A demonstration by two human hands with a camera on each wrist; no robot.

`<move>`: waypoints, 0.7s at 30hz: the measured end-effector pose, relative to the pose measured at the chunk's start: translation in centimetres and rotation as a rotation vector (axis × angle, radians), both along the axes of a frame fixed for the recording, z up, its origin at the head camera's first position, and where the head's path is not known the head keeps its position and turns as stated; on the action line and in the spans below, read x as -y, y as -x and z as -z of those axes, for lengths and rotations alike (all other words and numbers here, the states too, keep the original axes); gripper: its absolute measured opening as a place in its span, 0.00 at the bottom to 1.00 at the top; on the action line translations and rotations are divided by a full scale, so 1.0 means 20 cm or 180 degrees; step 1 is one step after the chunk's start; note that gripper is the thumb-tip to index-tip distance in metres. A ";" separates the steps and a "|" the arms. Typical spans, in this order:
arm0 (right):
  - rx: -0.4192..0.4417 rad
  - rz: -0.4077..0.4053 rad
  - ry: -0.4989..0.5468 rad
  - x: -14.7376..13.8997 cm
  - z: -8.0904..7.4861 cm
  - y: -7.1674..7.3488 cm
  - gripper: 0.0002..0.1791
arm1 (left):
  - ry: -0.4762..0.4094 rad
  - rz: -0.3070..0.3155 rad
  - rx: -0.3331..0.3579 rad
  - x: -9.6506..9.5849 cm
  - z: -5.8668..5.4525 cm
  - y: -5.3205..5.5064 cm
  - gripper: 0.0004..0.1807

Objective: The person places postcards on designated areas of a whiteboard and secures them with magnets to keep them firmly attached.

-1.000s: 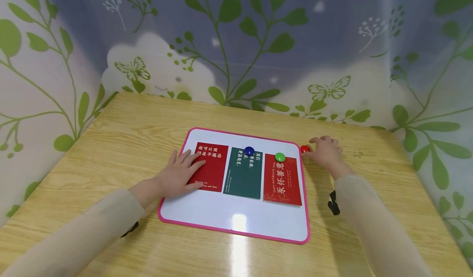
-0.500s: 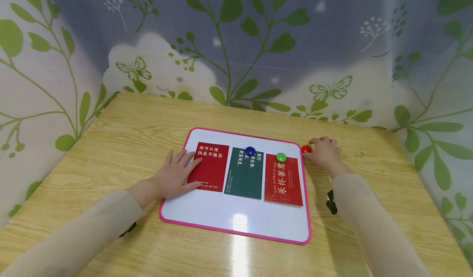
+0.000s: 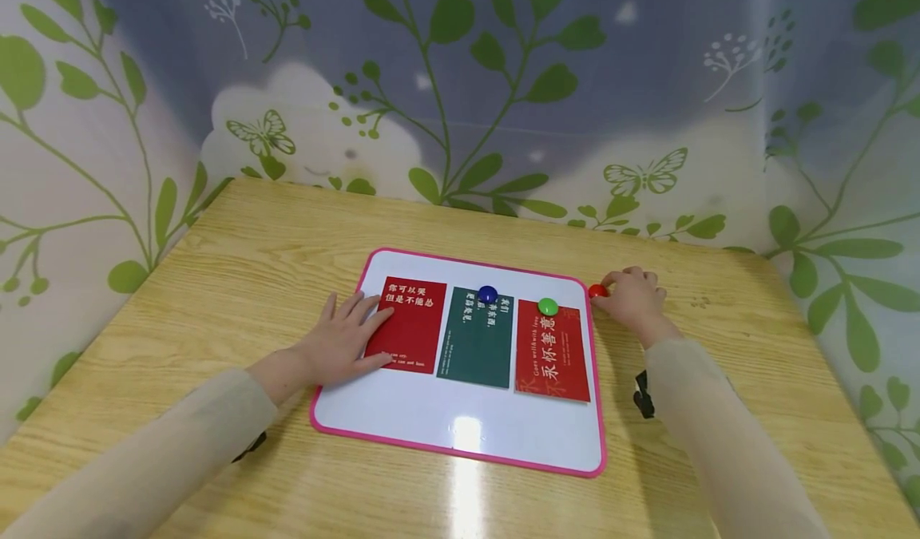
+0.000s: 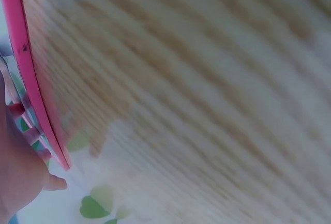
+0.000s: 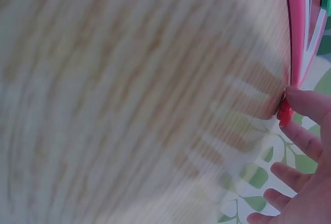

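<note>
In the head view a whiteboard with a pink frame lies flat on the table. Three cards sit in a row on it: a red card, a dark green card and another red card. My left hand, fingers spread, rests at the left red card's edge. At the board's upper right corner my right hand pinches a round red magnet between thumb and index finger; the right wrist view shows this red magnet beside the pink frame, the other fingers spread.
A blue magnet sits at the top of the green card, and a green magnet at the top of the right red card. The wooden table ends at a leaf-patterned backdrop.
My left fingers have drawn slightly left, uncovering more of the left red card. My right thumb and index finger have closed on the red magnet, which stays beside the board.
</note>
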State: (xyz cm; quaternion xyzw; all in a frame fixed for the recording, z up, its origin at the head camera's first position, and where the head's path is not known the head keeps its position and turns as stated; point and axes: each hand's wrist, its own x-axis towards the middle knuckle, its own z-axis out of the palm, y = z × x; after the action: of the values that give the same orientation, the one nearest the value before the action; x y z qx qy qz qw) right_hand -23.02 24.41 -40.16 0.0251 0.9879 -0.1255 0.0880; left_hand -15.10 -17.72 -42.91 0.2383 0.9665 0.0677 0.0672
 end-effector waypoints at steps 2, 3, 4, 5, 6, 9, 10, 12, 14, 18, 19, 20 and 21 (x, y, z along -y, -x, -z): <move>-0.0015 0.0004 0.0000 0.00 0.00 0.00 0.22 | 0.0000 -0.0002 0.0010 0.00 -0.01 0.00 0.43; -0.0024 0.0005 -0.0004 0.00 0.00 0.00 0.22 | 0.0001 -0.0003 0.0014 0.00 -0.01 0.00 0.43; -0.0041 0.0003 -0.0006 0.00 -0.01 0.00 0.22 | 0.0006 -0.0002 0.0016 0.00 -0.01 0.00 0.43; -0.0057 -0.0001 -0.0004 0.01 -0.01 0.00 0.22 | 0.0010 -0.0001 0.0018 0.00 -0.01 0.00 0.43; -0.0077 -0.0003 0.0008 0.01 -0.01 0.00 0.22 | 0.0012 -0.0001 0.0020 0.00 -0.01 0.00 0.43; -0.0161 0.0004 0.0080 0.03 -0.03 0.00 0.21 | 0.0005 0.0000 0.0024 0.00 -0.01 0.00 0.43; -0.0194 0.0004 0.0103 0.03 -0.03 0.01 0.20 | -0.0005 0.0003 0.0027 0.00 -0.01 0.00 0.43; -0.0253 -0.0002 0.0123 0.05 -0.05 0.01 0.20 | -0.0026 0.0011 0.0029 0.00 -0.01 0.00 0.43; -0.0294 -0.0015 0.0109 0.07 -0.06 0.01 0.20 | -0.0044 0.0018 0.0033 0.00 -0.02 0.00 0.43; -0.0323 -0.0061 0.0093 0.12 -0.10 0.02 0.22 | -0.0039 0.0025 0.0032 0.00 -0.02 0.01 0.43; -0.0327 -0.0069 0.0099 0.13 -0.11 0.02 0.22 | -0.0037 0.0026 0.0033 0.00 -0.02 0.01 0.43; -0.0334 -0.0068 0.0123 0.15 -0.12 0.02 0.22 | -0.0032 0.0027 0.0032 0.00 -0.01 0.01 0.43; -0.0347 -0.0070 0.0134 0.17 -0.12 0.02 0.22 | -0.0029 0.0028 0.0036 0.00 -0.01 0.01 0.43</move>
State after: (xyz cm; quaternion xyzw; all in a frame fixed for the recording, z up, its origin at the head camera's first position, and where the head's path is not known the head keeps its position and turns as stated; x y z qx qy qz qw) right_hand -23.51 21.08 -37.67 0.0056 0.9885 -0.1465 0.0360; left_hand -15.30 -17.64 -42.62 0.2425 0.9647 0.0731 0.0718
